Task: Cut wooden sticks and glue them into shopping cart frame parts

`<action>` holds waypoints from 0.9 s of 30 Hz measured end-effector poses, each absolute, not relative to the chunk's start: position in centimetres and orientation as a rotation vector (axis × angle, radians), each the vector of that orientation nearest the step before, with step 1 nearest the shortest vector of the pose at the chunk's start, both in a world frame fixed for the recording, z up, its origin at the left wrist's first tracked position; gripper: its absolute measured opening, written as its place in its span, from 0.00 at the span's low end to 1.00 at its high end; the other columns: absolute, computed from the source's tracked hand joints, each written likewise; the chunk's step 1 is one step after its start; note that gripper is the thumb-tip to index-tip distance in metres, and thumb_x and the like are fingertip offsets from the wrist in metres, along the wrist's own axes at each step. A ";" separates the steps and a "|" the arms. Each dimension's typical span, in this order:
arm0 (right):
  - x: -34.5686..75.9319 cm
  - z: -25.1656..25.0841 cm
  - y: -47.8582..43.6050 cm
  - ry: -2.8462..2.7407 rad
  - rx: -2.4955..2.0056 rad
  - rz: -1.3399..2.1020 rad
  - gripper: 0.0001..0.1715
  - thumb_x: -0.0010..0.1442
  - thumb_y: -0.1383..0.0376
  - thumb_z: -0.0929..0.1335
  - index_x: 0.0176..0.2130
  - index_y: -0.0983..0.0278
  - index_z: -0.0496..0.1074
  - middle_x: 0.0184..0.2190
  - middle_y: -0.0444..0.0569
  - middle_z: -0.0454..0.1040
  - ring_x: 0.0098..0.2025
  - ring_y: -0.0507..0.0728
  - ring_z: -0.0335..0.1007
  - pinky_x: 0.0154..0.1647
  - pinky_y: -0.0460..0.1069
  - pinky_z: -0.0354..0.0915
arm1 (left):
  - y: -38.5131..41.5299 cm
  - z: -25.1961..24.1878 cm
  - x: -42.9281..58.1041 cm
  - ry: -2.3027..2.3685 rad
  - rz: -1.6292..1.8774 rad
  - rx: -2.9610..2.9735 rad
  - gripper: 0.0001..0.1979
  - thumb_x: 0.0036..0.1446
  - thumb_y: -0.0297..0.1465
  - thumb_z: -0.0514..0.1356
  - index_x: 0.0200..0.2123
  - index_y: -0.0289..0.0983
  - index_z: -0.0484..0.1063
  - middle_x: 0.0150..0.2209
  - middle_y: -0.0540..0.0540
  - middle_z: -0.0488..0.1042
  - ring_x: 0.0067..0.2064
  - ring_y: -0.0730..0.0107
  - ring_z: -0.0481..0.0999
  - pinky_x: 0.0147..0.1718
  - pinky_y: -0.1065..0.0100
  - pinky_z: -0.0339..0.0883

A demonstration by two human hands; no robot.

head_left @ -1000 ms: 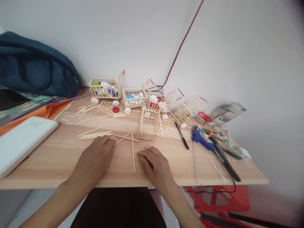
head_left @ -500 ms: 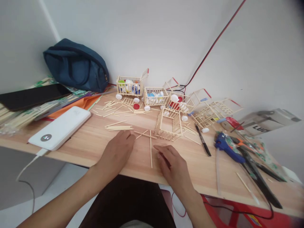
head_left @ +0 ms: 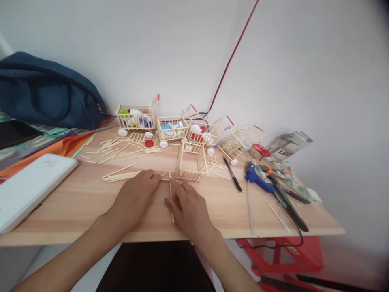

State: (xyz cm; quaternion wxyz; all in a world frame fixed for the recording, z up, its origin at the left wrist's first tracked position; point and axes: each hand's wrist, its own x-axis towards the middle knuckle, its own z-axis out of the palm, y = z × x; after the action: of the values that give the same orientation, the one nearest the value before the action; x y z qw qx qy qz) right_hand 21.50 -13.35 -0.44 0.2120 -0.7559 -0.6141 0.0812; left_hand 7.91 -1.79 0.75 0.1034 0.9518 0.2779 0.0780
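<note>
A stick lies on the table partly under the right hand, thumb and fingers spread; whether the left hand's fingers pinch, I cannot tell. A frame sits just beyond.

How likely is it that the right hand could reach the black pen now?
Probably yes: only bare tabletop shows between the right hand and the pen, though that hand seems busy with a stick.

Bare forearms, bare fingers — and plain, very dark clothing, close to black.
</note>
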 end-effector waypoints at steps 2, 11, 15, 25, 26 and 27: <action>21.3 -0.3 -13.1 -1.728 -2.123 0.214 0.25 0.64 0.62 0.64 0.59 0.66 0.64 0.44 0.54 0.71 0.47 0.62 0.67 0.46 0.55 0.66 | -1.9 0.6 7.9 0.834 0.187 2.819 0.12 0.59 0.20 0.49 0.42 0.34 0.70 0.41 0.41 0.70 0.44 0.58 0.69 0.41 0.60 0.64; 21.3 -0.5 -13.7 -1.731 -2.117 0.182 0.19 0.64 0.63 0.64 0.54 0.62 0.68 0.38 0.49 0.70 0.42 0.59 0.67 0.41 0.52 0.64 | -2.5 0.3 8.0 0.932 0.168 2.851 0.13 0.56 0.18 0.49 0.38 0.35 0.69 0.39 0.41 0.68 0.40 0.59 0.69 0.38 0.60 0.64; 21.6 -0.7 -14.1 -1.708 -2.111 0.208 0.19 0.64 0.65 0.64 0.54 0.60 0.68 0.37 0.48 0.70 0.40 0.58 0.67 0.39 0.50 0.63 | -2.7 0.0 7.7 0.975 0.209 2.856 0.14 0.55 0.17 0.49 0.37 0.36 0.69 0.39 0.43 0.69 0.42 0.59 0.69 0.39 0.61 0.64; 22.0 -1.2 -14.7 -1.693 -2.088 0.178 0.18 0.64 0.65 0.64 0.54 0.59 0.68 0.37 0.49 0.70 0.41 0.57 0.68 0.39 0.49 0.63 | -2.7 -0.5 7.4 0.991 0.329 2.870 0.13 0.55 0.18 0.52 0.39 0.37 0.70 0.38 0.45 0.69 0.42 0.60 0.69 0.38 0.62 0.64; 22.0 -1.1 -14.8 -1.691 -2.098 0.176 0.18 0.64 0.65 0.63 0.54 0.59 0.69 0.38 0.49 0.71 0.41 0.58 0.68 0.39 0.50 0.63 | -2.7 -0.4 7.5 1.009 0.327 2.867 0.13 0.56 0.18 0.52 0.39 0.37 0.70 0.39 0.45 0.70 0.43 0.60 0.69 0.38 0.63 0.64; 22.1 -1.1 -14.9 -1.690 -2.109 0.176 0.18 0.64 0.66 0.63 0.54 0.60 0.69 0.38 0.49 0.71 0.41 0.58 0.69 0.39 0.50 0.63 | -2.8 -0.3 7.5 1.032 0.324 2.865 0.12 0.56 0.19 0.53 0.40 0.38 0.70 0.39 0.45 0.70 0.43 0.60 0.69 0.38 0.63 0.65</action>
State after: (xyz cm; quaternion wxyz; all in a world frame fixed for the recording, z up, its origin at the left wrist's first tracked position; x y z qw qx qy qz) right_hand 22.09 -14.91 -1.07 0.2150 -0.7604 -0.6095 0.0635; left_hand 7.46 -2.79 -0.30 0.0398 0.9348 0.3367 0.1059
